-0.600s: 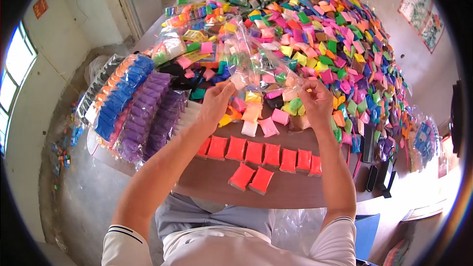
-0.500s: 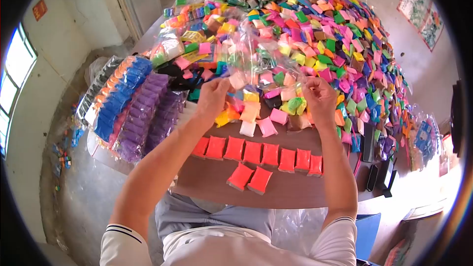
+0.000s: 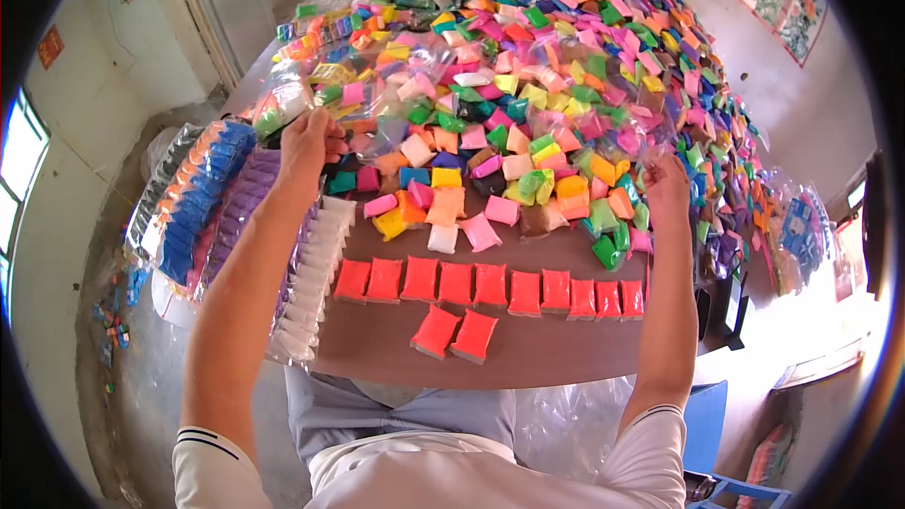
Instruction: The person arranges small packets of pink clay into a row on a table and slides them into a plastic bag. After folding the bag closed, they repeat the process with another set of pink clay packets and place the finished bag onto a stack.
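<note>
My left hand [image 3: 313, 137] is closed on clear plastic at the left side of a heap of small colourful packets [image 3: 566, 66]. Out to the right, my right hand [image 3: 666, 179] pinches clear plastic film [image 3: 650, 127] that lies over the packets. Whether both hands hold one and the same bag, I cannot tell. Between my forearms a row of red packets [image 3: 455, 283] runs across the brown table [image 3: 377, 358]. Two more red packets [image 3: 474, 336] lie side by side in front of that row.
Bagged strips of purple [image 3: 247, 203], blue [image 3: 212, 198] and white packets [image 3: 316, 283] stand along the table's left side. Black objects [image 3: 733, 316] sit at the right edge. A blue chair or crate [image 3: 707, 424] is on the floor at the right.
My hands have moved well apart, the left one leftward and the right one rightward. The clear plastic that was bunched between them is spread towards both sides. The white strip and more red packets show.
</note>
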{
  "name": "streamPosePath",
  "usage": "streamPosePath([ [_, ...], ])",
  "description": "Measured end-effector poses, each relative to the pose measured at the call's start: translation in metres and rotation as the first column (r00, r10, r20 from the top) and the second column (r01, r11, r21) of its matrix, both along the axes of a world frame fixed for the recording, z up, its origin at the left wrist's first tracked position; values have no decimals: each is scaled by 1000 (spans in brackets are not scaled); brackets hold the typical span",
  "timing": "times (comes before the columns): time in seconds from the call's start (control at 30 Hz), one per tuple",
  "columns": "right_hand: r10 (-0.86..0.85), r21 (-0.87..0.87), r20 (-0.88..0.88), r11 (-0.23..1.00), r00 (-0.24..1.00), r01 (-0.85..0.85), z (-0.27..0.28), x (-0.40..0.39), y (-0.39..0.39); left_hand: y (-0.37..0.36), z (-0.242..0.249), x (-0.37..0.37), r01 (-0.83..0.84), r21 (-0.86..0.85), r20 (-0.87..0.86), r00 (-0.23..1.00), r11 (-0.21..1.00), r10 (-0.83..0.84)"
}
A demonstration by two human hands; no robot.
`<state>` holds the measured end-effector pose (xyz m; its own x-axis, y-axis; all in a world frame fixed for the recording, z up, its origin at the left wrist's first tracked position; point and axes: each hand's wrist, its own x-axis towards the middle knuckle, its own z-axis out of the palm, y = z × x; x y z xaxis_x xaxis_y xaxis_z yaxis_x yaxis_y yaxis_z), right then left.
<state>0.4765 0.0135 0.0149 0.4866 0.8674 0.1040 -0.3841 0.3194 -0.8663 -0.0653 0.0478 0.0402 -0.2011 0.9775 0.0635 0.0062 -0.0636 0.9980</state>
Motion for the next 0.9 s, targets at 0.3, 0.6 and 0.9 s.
streamPosePath([
  [0.3,118,-8,21,993,993,-118,-4,-7,-40,12,-5,-9,-26,-27,-203,979,999,20],
  [0.6,303,76,80,948,950,-309,5,-46,-82,-23,12,-56,-149,312,-571,760,938,311],
  [0.9,459,53,167,879,872,-473,17,-110,-124,-96,-3,4,215,188,-319,936,958,-147],
])
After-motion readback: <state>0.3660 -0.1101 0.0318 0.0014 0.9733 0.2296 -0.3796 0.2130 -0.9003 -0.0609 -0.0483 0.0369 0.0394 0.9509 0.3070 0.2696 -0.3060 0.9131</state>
